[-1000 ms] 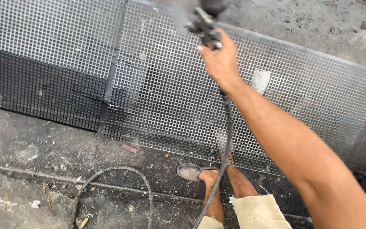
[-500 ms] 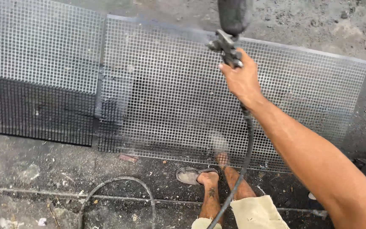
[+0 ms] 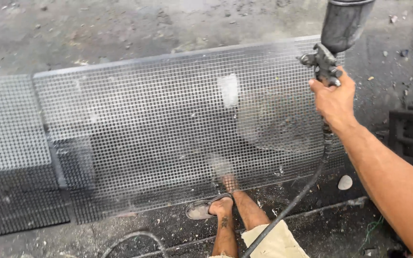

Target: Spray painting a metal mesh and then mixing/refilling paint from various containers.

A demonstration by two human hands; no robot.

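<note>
The right hand (image 3: 334, 98), clamped on the spray gun (image 3: 333, 43), has swung further right along the mesh panel (image 3: 168, 124), now over its right end. Left hand out of view.

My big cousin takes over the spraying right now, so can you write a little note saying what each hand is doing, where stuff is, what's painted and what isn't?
Right hand: gripping the spray gun at the mesh panel's upper right corner, paint cup on top, air hose trailing down past the legs.
Left hand: out of view.
Panel lies flat on the ground; a second mesh panel lies to its left.
Done: most of the mesh looks light grey.
Left: the near edges of both panels look dark. One sandalled foot stands at the panel's near edge.
</note>
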